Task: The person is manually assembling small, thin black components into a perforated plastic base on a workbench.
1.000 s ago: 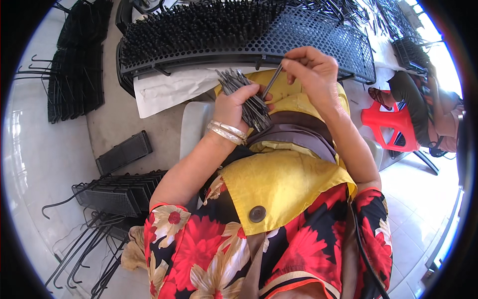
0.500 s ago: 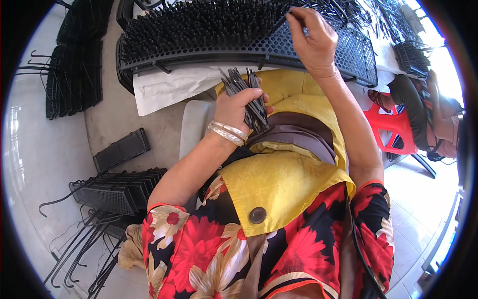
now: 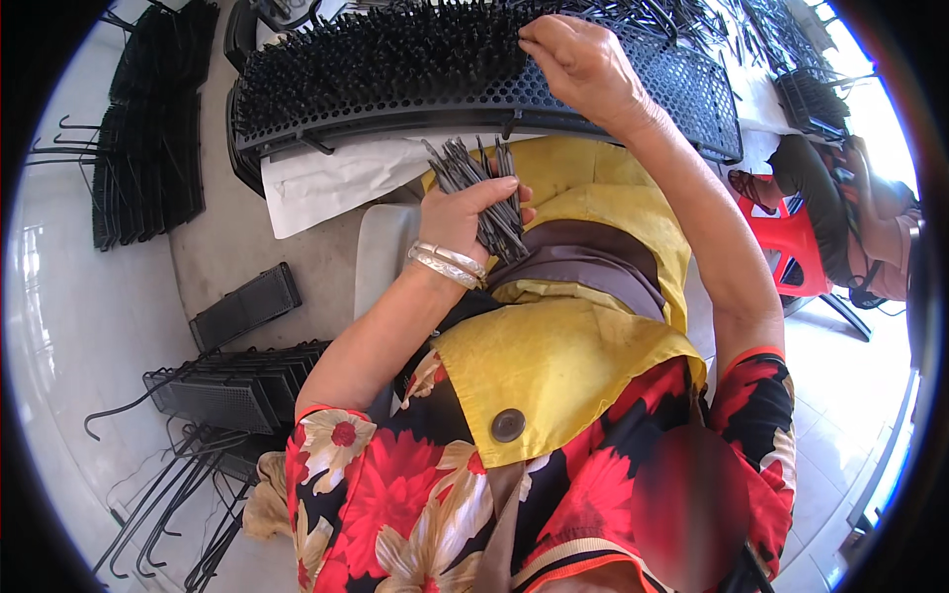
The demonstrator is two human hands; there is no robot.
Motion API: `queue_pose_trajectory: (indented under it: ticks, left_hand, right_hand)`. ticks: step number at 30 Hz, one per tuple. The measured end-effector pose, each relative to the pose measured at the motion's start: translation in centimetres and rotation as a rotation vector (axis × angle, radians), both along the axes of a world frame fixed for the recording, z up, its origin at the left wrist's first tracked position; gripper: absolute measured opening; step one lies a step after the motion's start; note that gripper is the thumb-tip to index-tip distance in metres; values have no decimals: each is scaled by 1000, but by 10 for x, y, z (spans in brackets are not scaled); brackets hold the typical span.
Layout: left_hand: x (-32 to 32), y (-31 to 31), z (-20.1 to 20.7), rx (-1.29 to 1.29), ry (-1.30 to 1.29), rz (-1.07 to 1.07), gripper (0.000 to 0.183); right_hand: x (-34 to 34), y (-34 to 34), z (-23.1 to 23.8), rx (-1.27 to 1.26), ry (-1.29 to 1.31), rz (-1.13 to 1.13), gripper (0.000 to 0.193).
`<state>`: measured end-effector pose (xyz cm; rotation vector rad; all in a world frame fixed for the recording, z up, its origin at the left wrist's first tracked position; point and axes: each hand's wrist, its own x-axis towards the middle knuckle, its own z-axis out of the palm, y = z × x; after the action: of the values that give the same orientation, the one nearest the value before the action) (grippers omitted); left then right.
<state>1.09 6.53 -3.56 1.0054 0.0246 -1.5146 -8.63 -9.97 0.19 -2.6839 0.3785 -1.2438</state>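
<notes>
Left hand (image 3: 457, 212) is clamped around a fat bunch of dark rods (image 3: 504, 232), long axis running roughly 11 to 5 o'clock, top ends poking out past the thumb. Right hand (image 3: 585, 67) is up over the rack (image 3: 415, 117), fingertips pinched together; can't tell if there's a rod between them. From there the bunch sits at about 7 o'clock, well apart, while the crowd of black tips (image 3: 376, 64) in the rack is at 9 o'clock, just beside the fingers. Bare holes (image 3: 682, 87) stretch off toward 4 o'clock. Right's clearly nearer the rack.
</notes>
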Motion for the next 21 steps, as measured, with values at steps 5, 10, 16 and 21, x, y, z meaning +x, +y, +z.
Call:
queue_pose_trajectory:
  ticks: [5, 10, 16, 21]
  left_hand:
    - [-2, 2, 0, -6, -8, 0, 18]
    - [-1, -1, 1, -6, -38, -33, 13]
    - [1, 1, 3, -85, -20, -81, 15]
    - [0, 0, 1, -125, -3, -144, 18]
  right_hand:
    - [-4, 2, -4, 48, 165, -51, 9]
    - [-5, 18, -10, 234, 95, -168, 14]
    - [-14, 64, -12, 1066, 220, 3, 13]
    - [-23, 70, -12, 1202, 62, -64, 10]
